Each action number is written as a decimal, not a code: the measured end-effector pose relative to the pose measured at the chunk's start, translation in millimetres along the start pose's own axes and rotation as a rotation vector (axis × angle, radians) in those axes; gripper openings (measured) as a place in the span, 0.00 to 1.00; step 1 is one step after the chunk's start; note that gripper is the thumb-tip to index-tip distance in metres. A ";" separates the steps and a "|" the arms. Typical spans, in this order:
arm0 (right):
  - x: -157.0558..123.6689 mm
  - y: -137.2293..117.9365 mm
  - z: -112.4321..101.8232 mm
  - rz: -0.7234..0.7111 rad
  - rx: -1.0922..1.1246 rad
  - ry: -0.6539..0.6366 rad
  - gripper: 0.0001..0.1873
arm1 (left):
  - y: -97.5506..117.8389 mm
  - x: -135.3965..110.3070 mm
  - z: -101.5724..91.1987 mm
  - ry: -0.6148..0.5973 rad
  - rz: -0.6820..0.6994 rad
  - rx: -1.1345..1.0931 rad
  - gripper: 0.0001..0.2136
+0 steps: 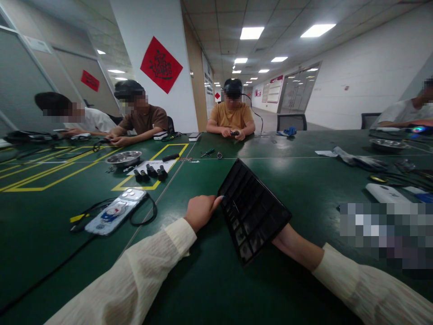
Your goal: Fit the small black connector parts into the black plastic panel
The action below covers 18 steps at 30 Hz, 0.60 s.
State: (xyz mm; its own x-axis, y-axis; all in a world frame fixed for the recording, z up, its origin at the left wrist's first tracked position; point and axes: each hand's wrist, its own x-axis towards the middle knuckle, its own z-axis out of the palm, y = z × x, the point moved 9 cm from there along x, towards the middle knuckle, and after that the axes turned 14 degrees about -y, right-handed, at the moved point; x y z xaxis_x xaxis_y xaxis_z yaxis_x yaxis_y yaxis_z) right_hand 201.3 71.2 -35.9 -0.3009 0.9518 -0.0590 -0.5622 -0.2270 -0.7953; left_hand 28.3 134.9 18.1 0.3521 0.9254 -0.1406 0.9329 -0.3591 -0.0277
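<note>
A black tray divided into small compartments (254, 205) is held up over the green table, tilted steeply with its compartments facing me. Some lower compartments show pale reflections or contents that I cannot make out. My left hand (202, 211) is closed on the tray's left edge, its thumb over the rim. From behind the lower right corner, my right hand (286, 238) supports the tray; its fingers are hidden. To the left of my left hand lies a phone in a cartoon-printed case (117, 211) with a black cable (154, 212) around it.
Several black cylindrical parts (151, 172) stand on a white sheet (144, 165) beside a metal bowl (123, 158). A green-handled screwdriver (208, 152) lies farther back. White device (385, 193) and cables sit at right. People (231, 115) work around the table.
</note>
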 end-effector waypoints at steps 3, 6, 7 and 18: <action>0.3 0.6 -0.6 0.003 -0.024 -0.015 0.12 | -0.2 0.0 0.6 0.002 -0.013 0.010 0.26; 0.4 -0.1 -1.7 -0.012 -0.040 -0.024 0.13 | -0.2 0.6 1.6 0.019 -0.023 0.027 0.24; 0.4 -0.6 -1.7 -0.017 -0.044 -0.028 0.13 | -0.2 0.8 1.8 0.026 -0.025 0.029 0.23; 1.5 -0.4 0.2 -0.014 -0.049 -0.051 0.12 | -0.2 1.3 0.8 0.030 0.000 0.007 0.24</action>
State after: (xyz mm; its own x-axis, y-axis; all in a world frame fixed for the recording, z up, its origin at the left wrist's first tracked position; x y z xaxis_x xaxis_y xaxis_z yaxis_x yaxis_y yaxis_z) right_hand 200.9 72.7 -35.6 -0.3327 0.9429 -0.0179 -0.5286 -0.2022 -0.8245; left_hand 28.5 136.1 17.1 0.3541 0.9287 -0.1104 0.9324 -0.3597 -0.0344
